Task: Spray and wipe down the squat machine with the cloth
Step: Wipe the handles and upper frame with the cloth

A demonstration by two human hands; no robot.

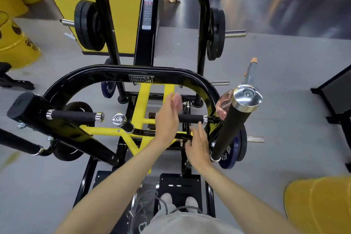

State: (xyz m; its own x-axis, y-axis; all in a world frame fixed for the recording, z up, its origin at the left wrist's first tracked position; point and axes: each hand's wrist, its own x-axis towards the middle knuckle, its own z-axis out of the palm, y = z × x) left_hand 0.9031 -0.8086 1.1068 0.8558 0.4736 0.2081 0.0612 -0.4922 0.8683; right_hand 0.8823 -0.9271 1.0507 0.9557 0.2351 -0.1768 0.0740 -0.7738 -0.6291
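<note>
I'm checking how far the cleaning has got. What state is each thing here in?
Left hand: open, holding nothing, motion-blurred.
Right hand: open, holding nothing, close to the frame.
Spray bottle: not held, partly hidden behind a grip on the machine's right side.
Squat machine: loaded with weight plates.
Cloth: not in view.
</note>
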